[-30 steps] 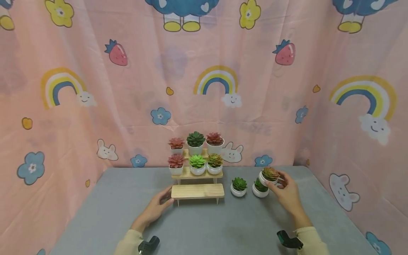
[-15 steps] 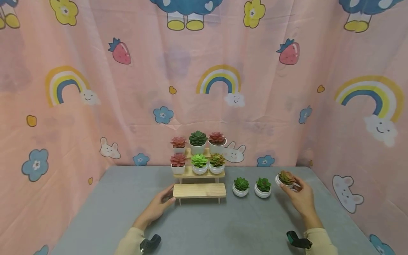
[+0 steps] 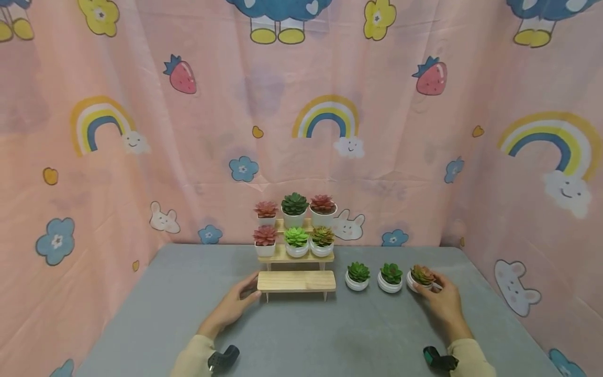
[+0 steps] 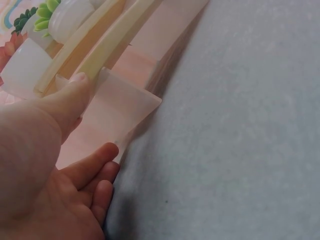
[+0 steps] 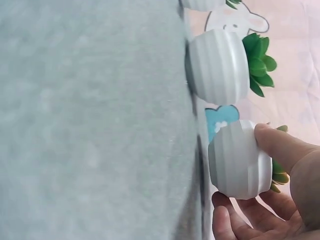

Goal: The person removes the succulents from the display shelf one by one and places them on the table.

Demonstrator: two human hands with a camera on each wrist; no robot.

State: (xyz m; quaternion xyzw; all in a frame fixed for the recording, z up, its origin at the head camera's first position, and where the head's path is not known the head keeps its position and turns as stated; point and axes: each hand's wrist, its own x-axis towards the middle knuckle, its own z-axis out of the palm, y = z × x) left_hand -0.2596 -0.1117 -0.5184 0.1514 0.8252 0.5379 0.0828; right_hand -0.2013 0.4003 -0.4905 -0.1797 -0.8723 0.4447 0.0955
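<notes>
My right hand (image 3: 443, 301) holds a small potted succulent (image 3: 422, 277) with orange-brown leaves, its thumb on one side of the white ribbed pot and fingers on the other. In the right wrist view the pot (image 5: 239, 162) is tipped slightly, close over the table. To its left stand two green succulents, one nearer (image 3: 390, 277) and one farther left (image 3: 358, 276). My left hand (image 3: 232, 303) grips the left end of the low wooden shelf (image 3: 297, 281), thumb at the front and fingers behind. In the left wrist view the thumb (image 4: 75, 95) meets the plank's end, beside a pale leg (image 4: 120, 102).
Behind the low shelf rise two higher tiers. The middle tier (image 3: 282, 257) bears a red, a bright green and an olive succulent; red and dark green ones (image 3: 294, 207) fill the top. A pink printed curtain (image 3: 212, 104) backs the grey table (image 3: 358, 335).
My right hand has carried the brown succulent right, from above the nearer green one, then lowered it beside that plant. My left hand has stayed at the shelf; the head view has shifted slightly.
</notes>
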